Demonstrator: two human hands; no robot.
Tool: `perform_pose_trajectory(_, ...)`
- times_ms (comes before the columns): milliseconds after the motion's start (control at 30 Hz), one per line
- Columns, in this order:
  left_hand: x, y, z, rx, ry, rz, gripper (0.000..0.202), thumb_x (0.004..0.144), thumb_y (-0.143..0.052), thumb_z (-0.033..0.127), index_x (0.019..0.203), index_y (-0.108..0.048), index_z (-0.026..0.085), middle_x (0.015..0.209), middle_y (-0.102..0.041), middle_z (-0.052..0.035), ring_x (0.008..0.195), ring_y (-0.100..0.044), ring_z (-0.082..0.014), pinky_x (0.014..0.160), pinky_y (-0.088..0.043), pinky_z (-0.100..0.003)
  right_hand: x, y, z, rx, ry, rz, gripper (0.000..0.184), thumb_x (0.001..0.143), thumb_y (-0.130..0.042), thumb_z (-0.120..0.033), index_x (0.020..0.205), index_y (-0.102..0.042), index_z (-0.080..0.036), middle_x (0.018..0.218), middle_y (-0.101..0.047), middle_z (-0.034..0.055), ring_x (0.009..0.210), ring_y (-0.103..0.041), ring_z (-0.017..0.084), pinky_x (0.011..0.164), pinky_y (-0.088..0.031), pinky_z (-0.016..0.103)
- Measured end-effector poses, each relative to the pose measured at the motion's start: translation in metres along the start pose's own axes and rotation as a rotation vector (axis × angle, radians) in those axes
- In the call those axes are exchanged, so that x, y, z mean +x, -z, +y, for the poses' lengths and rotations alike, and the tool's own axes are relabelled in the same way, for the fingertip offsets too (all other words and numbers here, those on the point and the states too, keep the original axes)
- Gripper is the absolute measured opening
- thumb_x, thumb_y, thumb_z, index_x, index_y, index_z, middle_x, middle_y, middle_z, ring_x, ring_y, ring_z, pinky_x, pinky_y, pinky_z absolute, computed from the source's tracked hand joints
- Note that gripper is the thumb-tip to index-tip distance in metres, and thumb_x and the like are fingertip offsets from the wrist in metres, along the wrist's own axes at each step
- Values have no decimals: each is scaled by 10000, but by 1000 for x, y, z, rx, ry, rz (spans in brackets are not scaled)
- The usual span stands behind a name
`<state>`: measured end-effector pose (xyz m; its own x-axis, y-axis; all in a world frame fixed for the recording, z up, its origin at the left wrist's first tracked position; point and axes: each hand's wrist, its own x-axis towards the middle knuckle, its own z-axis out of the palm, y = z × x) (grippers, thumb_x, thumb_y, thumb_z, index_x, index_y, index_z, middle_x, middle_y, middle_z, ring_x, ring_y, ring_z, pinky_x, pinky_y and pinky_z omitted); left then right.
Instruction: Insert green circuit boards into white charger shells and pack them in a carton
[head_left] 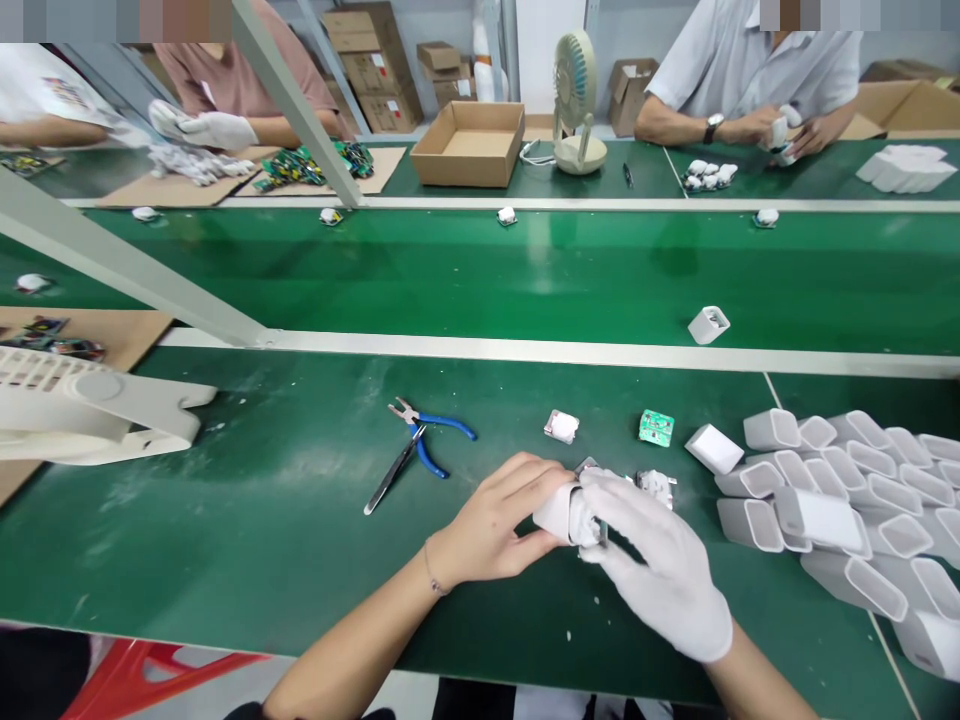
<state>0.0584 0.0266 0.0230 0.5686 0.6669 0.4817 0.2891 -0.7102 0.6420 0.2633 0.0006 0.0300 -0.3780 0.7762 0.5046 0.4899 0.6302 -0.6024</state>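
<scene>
My bare left hand (499,520) grips a white plastic charger shell (556,512) at the near middle of the green bench. My right hand (660,565), in a white glove, has its fingers pressed into the shell's open end around a small part I cannot make out. Just behind the hands lie a white inner module (562,427), a green circuit board (656,427) and another small white part (657,485). Blue-handled pliers (431,435) and tweezers (393,471) rest to the left.
A heap of empty white shells (847,510) fills the right side. One shell (709,324) and small white parts ride the green conveyor (480,275). A white desk fan (82,405) stands left. Across the belt other people work; a cardboard box (469,143) and a fan (576,100) stand there.
</scene>
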Motion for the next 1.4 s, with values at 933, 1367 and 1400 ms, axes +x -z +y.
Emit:
perform_pose_trajectory(933, -2, -19, -3, -209, 10, -99, 462, 858, -564, 509, 1195, -549, 193, 1047, -682, -111, 933, -578, -208, 887, -431, -357, 1, -19, 1, 702, -671, -262, 121, 825, -508, -255, 913, -428, -233, 840, -521, -1, 758, -543, 157, 675, -500, 322)
perform_pose_trajectory(1367, -4, -13, -5, -387, 199, -158, 544, 827, -554, 585, 1150, -588, 149, 1008, -654, -125, 919, -590, -220, 876, -445, -367, 10, 5, -11, 53, -11, -227, 158, 842, -532, -324, 822, -649, -219, 1298, -496, 108, 1338, -328, 298, 1074, -326, 509)
perform_pose_trajectory(1400, -3, -14, -5, -385, 196, -172, 530, 834, -553, 573, 1151, -589, 150, 1006, -656, -123, 919, -590, -217, 884, -442, -368, 9, 5, -11, 54, -19, -241, 189, 858, -517, -329, 791, -649, -212, 1297, -505, 111, 1339, -328, 297, 1074, -325, 511)
